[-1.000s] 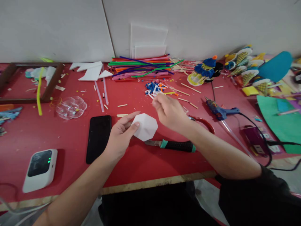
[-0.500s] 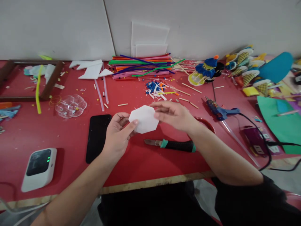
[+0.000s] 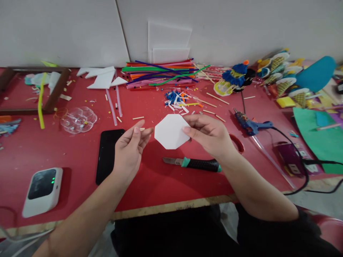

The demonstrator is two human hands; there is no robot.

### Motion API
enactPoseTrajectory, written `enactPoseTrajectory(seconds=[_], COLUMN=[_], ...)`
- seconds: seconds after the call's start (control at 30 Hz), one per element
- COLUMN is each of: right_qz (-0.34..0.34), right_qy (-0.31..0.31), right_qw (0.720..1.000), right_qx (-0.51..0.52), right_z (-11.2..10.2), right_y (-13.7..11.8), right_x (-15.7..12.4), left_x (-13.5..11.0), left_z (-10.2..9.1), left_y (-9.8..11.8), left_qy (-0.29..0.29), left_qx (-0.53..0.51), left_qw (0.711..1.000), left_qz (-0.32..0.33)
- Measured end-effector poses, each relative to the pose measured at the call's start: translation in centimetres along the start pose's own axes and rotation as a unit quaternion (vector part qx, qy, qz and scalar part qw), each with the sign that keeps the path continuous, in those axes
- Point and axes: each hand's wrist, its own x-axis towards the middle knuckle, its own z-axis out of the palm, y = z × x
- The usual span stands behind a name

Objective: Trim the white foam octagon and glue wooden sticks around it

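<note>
A white octagonal piece of foam board or card (image 3: 170,132) is pinched at its right edge by my right hand (image 3: 210,135), thumb in front and fingers behind. It is held up over the red table. My left hand (image 3: 130,148) is just left of the piece, its fingers loosely apart with nothing between them. Beneath the octagon lies a utility knife (image 3: 198,164) with a black and teal handle, its blade pointing left. A black phone (image 3: 107,153) rests flat beside my left wrist, partly covered by the hand.
Behind the hands lie a pile of coloured pipe cleaners (image 3: 163,73), white board offcuts (image 3: 102,77) and small clippings (image 3: 175,100). A glue gun (image 3: 250,124) with its cable is at right. A roll of red tape (image 3: 237,142) sits behind my right wrist. A white device (image 3: 43,192) stands at front left.
My left hand has let go of the white octagon and moved slightly left. My right hand now grips the piece by its right edge, and the octagon faces the camera more squarely.
</note>
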Motion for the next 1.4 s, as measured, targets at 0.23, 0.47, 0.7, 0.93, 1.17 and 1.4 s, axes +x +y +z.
enactPoseTrajectory(seconds=[0.23,0.47,0.7,0.93,1.17,1.4], right_qz=[-0.003,-0.02,-0.076,-0.116,-0.173,-0.063], right_qy=[0.013,-0.005,-0.079,-0.103,-0.001,-0.234], right_qw=[1.0,0.999,0.991,0.984,0.956,0.845], right_qx=[0.015,-0.037,-0.082,-0.088,-0.236,-0.478], right_z=[0.3,0.5,0.4,0.7,-0.3,-1.8], right_y=[-0.1,-0.4,0.5,1.0,0.6,-1.2], right_x=[-0.4,-0.9,-1.4,-1.7,-0.8,-2.7], left_x=[-0.9,-1.4,-1.6,-1.7,-1.6,-1.3], left_z=[0.1,0.1,0.2,0.5,0.5,-0.2], left_y=[0.0,-0.1,0.1,-0.2,-0.4,0.4], left_qy=[-0.139,-0.179,-0.176,-0.183,-0.145,-0.153], left_qx=[0.097,0.185,0.223,0.216,0.247,0.4], left_qw=[0.98,0.954,0.945,0.954,0.955,0.891], left_qz=[0.104,0.153,0.163,0.102,0.076,0.153])
